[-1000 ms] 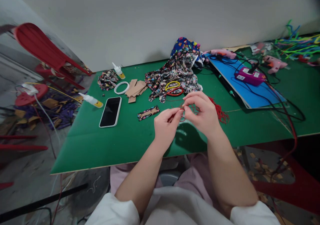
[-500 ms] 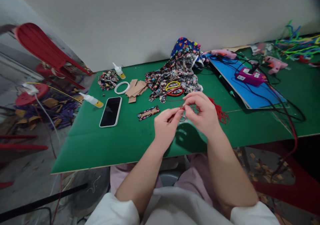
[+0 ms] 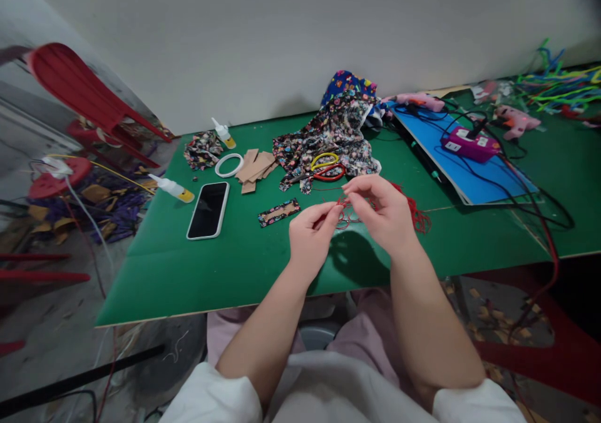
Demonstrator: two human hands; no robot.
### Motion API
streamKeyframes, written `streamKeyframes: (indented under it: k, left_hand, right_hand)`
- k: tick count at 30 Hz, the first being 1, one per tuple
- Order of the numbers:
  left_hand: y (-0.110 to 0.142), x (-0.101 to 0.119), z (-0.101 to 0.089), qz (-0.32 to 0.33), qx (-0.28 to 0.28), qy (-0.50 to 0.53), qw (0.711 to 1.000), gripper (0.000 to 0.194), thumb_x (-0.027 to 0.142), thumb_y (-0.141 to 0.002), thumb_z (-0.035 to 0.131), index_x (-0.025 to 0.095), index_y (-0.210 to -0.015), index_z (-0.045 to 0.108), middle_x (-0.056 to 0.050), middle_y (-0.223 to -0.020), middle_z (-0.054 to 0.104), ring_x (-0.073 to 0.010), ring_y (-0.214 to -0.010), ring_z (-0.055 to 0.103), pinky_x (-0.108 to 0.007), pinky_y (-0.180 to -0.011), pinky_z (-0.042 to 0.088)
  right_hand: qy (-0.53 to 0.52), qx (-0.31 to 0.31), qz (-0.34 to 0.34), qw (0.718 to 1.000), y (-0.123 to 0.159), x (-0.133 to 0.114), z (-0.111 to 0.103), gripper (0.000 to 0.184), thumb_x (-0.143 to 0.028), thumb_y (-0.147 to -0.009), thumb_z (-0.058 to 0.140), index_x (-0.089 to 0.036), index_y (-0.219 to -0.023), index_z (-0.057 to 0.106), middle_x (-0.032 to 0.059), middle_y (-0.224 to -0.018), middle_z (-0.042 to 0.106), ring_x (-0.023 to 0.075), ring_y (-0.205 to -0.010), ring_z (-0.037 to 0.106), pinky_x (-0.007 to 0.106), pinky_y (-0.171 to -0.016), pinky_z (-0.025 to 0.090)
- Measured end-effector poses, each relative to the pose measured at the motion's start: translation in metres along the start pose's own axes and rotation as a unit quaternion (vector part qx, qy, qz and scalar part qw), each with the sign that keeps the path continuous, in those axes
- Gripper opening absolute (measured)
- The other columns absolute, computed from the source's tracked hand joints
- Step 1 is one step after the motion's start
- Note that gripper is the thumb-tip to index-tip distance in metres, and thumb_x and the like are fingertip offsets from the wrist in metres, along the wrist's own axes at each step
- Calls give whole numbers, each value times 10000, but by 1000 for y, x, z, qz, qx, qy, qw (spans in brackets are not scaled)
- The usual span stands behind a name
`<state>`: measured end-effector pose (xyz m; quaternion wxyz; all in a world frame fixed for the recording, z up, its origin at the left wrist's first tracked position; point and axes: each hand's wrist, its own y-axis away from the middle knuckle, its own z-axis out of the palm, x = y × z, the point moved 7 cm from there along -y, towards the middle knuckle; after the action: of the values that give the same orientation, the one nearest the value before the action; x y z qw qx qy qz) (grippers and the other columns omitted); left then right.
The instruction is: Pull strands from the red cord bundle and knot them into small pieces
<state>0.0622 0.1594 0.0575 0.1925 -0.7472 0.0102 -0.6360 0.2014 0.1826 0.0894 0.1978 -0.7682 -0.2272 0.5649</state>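
While the left hand (image 3: 312, 238) and right hand (image 3: 382, 213) meet above the desk's (image 3: 188, 273) near edge, both pinch red thread (image 3: 345, 213).

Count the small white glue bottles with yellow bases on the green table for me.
2. One small white glue bottle with a yellow base stands at the far edge beside a floral fabric scrap; the other lies just left of the black smartphone. More could be hidden under the fabric pile.
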Motion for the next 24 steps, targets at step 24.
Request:
streamKeyframes:
  k: [24]
  left_hand:
    - [-1, -4, 0, -48, 1, 35, 998, 150, 300, -735, 667, 176, -782, 737, -34, -758, 731, -139, -676, 660, -235, -589, 529]
  right_hand:
    - [23, -43, 9, 999, 0, -1, 1, 61, -200, -796, 584, -203, -776, 641, 12, -800, 680, 145, -765, 627, 293, -708, 508]
